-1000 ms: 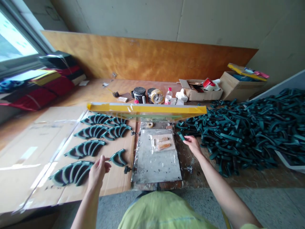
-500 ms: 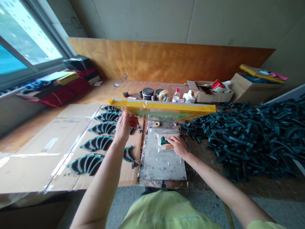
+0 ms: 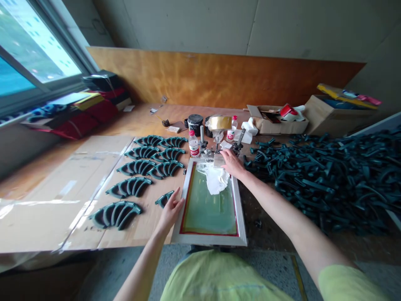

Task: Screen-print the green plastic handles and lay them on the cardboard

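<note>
A screen-printing frame (image 3: 241, 221) lies flat in front of me, with green mesh and a patch of white ink (image 3: 216, 182) near its far end. My right hand (image 3: 234, 164) is at that far end, its fingers closed on a squeegee (image 3: 218, 160), which it partly hides. Beside the frame's left edge is my left hand (image 3: 171, 211), fingers apart and holding nothing; I cannot tell whether its fingertips touch the frame. Just left of them a few dark green curved plastic pieces (image 3: 163, 200) rest on the cardboard.
Fanned rows of curved pieces (image 3: 130, 187) cover the cardboard (image 3: 84, 175) at left. A large heap of similar pieces (image 3: 332, 179) lies at right. Behind the frame stand bottles (image 3: 194, 144), a black tub (image 3: 195, 124), tape (image 3: 220, 122) and metal clamp posts (image 3: 239, 138). Boxes (image 3: 282, 123) stand farther back.
The frame has swung down flat over the plate, hiding the piece there. My left hand has let go of its edge and moved nearer me; my right hand has moved from that piece to the squeegee.
</note>
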Demonstrator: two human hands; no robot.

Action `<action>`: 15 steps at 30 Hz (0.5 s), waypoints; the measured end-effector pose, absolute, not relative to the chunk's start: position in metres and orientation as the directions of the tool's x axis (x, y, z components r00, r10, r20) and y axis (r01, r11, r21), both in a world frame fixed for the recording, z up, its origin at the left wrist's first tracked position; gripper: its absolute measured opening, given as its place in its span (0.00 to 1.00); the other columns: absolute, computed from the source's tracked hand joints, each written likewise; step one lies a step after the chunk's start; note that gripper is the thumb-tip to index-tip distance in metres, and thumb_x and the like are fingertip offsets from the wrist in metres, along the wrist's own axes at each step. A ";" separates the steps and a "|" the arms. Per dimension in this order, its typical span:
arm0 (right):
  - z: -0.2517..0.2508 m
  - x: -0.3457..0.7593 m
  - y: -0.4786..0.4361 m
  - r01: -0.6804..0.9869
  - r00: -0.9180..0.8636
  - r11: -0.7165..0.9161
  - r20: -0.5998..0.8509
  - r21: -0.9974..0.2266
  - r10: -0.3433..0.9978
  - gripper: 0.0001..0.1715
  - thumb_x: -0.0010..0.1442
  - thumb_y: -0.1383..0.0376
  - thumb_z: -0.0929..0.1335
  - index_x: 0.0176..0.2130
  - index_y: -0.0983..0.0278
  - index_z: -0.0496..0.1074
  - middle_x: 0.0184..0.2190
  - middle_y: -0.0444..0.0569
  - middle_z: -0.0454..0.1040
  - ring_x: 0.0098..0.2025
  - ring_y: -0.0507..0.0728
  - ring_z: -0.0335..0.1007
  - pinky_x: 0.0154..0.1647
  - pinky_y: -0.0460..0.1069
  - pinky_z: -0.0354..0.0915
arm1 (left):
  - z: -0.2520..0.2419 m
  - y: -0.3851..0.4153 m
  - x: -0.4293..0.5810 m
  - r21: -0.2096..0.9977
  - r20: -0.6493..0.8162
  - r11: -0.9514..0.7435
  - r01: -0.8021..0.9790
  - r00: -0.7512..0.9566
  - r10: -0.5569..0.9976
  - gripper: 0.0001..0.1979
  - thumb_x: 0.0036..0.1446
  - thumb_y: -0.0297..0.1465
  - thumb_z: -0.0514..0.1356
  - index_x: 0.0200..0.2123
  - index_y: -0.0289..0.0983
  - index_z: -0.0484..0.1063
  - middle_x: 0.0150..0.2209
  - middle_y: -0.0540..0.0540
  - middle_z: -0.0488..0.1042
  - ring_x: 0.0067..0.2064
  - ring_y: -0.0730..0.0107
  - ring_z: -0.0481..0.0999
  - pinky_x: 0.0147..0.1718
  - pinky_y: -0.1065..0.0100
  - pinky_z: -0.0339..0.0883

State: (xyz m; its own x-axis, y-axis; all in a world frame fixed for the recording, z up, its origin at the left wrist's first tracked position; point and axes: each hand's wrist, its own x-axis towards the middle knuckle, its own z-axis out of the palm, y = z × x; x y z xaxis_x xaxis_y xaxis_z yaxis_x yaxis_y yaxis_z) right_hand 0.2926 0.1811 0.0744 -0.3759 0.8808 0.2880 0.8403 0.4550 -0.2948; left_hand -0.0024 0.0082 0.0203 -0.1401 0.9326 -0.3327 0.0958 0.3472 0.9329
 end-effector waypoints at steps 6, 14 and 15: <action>0.063 0.269 0.167 0.904 -0.391 0.392 0.040 -0.168 0.920 0.06 0.56 0.70 0.69 0.38 0.65 0.72 0.35 0.52 0.76 0.40 0.58 0.70 0.40 0.48 0.64 | -0.014 0.011 -0.001 0.931 -0.357 0.364 0.041 -0.117 0.927 0.46 0.50 0.51 0.62 0.67 0.36 0.55 0.30 0.52 0.73 0.28 0.70 0.72 0.28 0.71 0.65; 0.059 0.302 0.111 0.609 -0.755 0.752 0.107 -0.253 0.647 0.16 0.52 0.79 0.64 0.34 0.62 0.74 0.32 0.49 0.74 0.41 0.57 0.67 0.37 0.48 0.61 | -0.008 0.008 0.000 0.923 -0.379 0.385 0.023 -0.122 0.917 0.43 0.51 0.51 0.62 0.65 0.35 0.59 0.31 0.50 0.73 0.29 0.69 0.73 0.28 0.70 0.66; 0.062 0.304 0.112 0.596 -0.769 0.759 0.087 -0.263 0.634 0.15 0.52 0.79 0.65 0.33 0.62 0.74 0.32 0.48 0.74 0.40 0.57 0.67 0.35 0.48 0.60 | -0.007 0.008 0.001 0.923 -0.376 0.383 0.030 -0.131 0.917 0.42 0.50 0.51 0.62 0.64 0.35 0.60 0.31 0.49 0.74 0.29 0.68 0.74 0.28 0.70 0.67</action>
State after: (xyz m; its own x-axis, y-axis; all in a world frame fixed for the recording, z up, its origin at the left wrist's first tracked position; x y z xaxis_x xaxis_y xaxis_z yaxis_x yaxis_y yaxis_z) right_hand 0.3041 0.1123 0.0622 -0.7686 0.6337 0.0873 0.5957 0.7588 -0.2634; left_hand 0.0013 0.0078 -0.0071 -0.1312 0.9171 -0.3765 0.0303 0.3833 0.9231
